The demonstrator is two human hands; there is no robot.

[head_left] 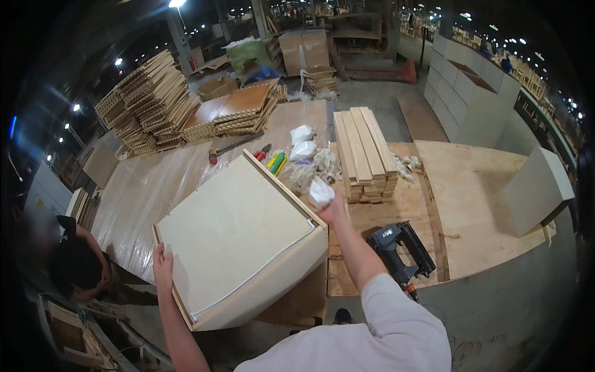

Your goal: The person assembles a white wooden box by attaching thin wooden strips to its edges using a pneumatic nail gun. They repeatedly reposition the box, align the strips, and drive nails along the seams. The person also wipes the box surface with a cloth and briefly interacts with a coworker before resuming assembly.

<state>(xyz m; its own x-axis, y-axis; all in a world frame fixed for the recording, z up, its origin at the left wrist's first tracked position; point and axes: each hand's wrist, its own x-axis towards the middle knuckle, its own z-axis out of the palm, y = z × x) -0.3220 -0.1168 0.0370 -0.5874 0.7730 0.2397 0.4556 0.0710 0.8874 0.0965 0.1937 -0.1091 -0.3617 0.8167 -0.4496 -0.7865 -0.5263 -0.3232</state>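
Observation:
A pale wooden box [235,223], shaped like a drawer or small cabinet, lies tilted before me with its flat panel facing up. A thin white line, like a bead of glue or a cord, runs along the panel's near right edge. My left hand [163,268] grips the box's left rim, thumb on top and the other fingers mostly hidden. By the right corner of the box, my right hand [335,212] is closed on a white plastic-wrapped packet [321,193]. Two similar white bags [302,149] lie farther back beside crumpled clear plastic [321,166].
Right of the box lie a black nail gun [401,251] and a stack of wooden slats [365,152]. Beyond it are a hammer [232,147], red-handled pliers [263,152] and green and yellow markers [277,163]. Stacked panels [145,102] rise behind. A person [77,257] stands at left.

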